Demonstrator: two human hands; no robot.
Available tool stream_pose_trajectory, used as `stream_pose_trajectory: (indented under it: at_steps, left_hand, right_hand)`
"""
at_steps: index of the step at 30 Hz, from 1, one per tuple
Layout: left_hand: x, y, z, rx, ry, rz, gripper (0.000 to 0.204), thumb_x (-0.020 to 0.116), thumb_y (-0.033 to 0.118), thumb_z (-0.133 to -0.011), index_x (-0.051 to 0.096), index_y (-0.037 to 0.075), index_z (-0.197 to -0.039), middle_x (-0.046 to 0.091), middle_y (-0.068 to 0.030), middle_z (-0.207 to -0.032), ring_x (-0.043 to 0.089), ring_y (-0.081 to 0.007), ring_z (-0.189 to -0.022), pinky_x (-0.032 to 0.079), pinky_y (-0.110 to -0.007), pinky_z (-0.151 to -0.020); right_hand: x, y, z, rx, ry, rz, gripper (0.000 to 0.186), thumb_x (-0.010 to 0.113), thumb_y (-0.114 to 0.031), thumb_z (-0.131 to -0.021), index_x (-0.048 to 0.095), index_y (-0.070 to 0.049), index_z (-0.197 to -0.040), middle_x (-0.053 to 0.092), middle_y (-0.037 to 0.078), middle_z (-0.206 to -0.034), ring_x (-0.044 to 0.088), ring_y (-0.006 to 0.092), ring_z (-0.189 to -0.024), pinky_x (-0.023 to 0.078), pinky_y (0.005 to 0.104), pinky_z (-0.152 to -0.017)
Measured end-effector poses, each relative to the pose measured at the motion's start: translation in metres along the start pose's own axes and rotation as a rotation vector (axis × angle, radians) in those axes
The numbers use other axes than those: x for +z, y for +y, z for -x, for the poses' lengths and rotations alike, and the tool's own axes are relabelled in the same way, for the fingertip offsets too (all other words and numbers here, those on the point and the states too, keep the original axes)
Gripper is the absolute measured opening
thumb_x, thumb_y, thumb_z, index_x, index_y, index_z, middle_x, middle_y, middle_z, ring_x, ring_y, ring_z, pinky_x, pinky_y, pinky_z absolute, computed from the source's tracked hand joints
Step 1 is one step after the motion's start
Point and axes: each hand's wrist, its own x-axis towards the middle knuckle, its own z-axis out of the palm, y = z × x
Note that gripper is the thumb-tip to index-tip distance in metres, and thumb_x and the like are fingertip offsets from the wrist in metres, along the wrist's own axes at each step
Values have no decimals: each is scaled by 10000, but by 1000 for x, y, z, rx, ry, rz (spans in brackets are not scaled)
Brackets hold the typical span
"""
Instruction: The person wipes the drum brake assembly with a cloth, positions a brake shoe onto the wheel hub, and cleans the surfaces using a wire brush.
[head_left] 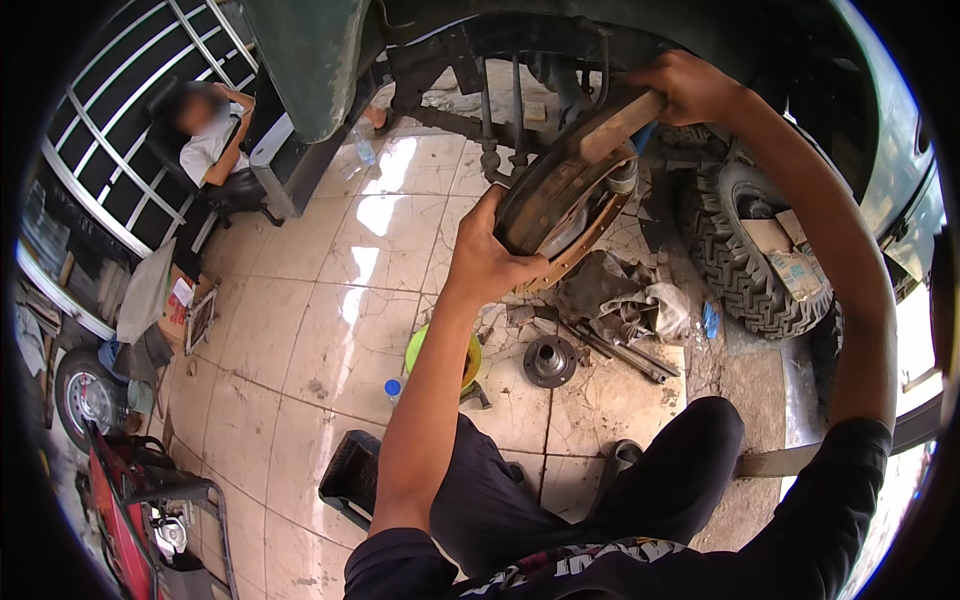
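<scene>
Both my hands grip a large rusty brake drum (532,196), raised and tilted under the vehicle's edge. My left hand (488,250) is closed round its lower left rim, the thumb lying across the face. At its upper right, my right hand (690,85) is closed over the edge. Just beyond the drum's lower right side, a curved brown brake shoe (598,232) with a row of rivets shows. How the drum and shoe are joined to the vehicle is hidden behind them. Below on the tiles stands a flanged metal hub (549,361).
Beside the hub lie metal tools (630,352) and a crumpled grey cloth (640,295). A yellow-green basin (417,345) sits near my left forearm. Big treaded tyres (735,255) stand on the right. A seated person (212,140) is at the far left, and a red machine (108,500) at lower left.
</scene>
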Motion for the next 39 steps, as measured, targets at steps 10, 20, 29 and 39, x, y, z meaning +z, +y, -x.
stream_pose_trajectory:
  at_steps: [10, 20, 29, 39]
  left_hand:
    - [0, -4, 3, -29, 15, -23, 514, 734, 8, -551, 540, -7, -1026, 587, -29, -916, 534, -107, -841, 433, -230, -783]
    - [1, -11, 0, 5, 43, -35, 515, 732, 23, -564, 531, 6, -1038, 570, -35, -922, 514, -104, -828, 426, -226, -758]
    - [8, 0, 3, -67, 7, 62, 547, 743, 21, -570, 530, -18, -1073, 598, -72, -961, 560, -130, -885, 454, -255, -813]
    - [3, -11, 8, -49, 48, 53, 517, 727, -5, -586, 519, 3, -1060, 578, -53, -961, 547, -122, -868, 445, -252, -796]
  right_hand:
    - [-10, -39, -29, -199, -34, 88, 466, 760, -92, -616, 682, -84, -1075, 682, 119, -793, 669, 314, -807, 547, 404, -759]
    - [-8, -48, -31, -222, 53, 97, 300, 740, -99, -648, 671, -60, -937, 672, 118, -774, 667, 327, -801, 529, 432, -733]
    - [-21, -9, -11, -58, -23, 62, 343, 738, -77, -628, 680, -98, -966, 693, 101, -840, 672, 310, -836, 529, 427, -731]
    - [-22, -33, -25, 9, -54, 110, 465, 750, -130, -679, 642, -118, -1131, 653, 111, -1035, 604, 302, -1052, 493, 417, -894]
